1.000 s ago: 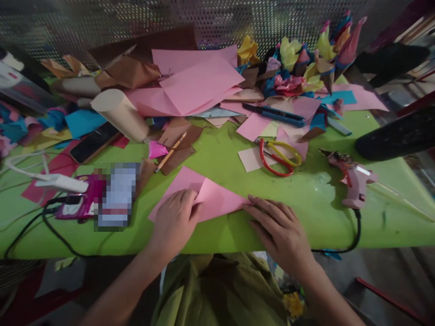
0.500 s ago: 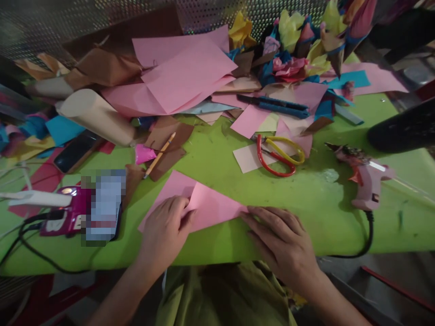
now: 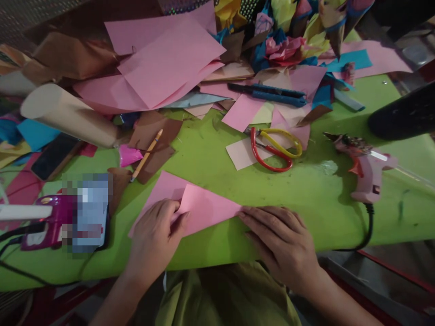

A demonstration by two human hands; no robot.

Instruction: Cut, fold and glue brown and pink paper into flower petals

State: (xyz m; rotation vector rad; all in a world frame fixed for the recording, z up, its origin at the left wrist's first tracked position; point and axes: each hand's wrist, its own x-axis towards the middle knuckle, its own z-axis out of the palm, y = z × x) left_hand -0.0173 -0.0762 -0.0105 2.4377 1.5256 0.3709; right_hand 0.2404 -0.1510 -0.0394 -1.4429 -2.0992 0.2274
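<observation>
A sheet of pink paper (image 3: 207, 207) lies partly folded on the green table, narrowing to a point on its right. My left hand (image 3: 158, 231) is closed on the raised flap of the paper, with its thumb below the flap's edge and its curled fingers partly hidden behind. At the right-hand point, my right hand (image 3: 280, 240) rests its outstretched fingertips on the corner, the fingers side by side and the thumb lower, apart from the paper.
Scissors (image 3: 272, 149) with red and yellow handles lie ahead. A glue gun (image 3: 369, 174) with a cord sits right, near a dark cylinder (image 3: 404, 113). Left are a phone (image 3: 90, 210), a pencil (image 3: 147, 154) and a paper roll (image 3: 71, 115). Behind lie pink sheets (image 3: 173, 59) and a blue cutter (image 3: 278, 94).
The view has shifted slightly, so the things on the left sit farther left. Both hands keep nearly the same hold and place on the pink paper.
</observation>
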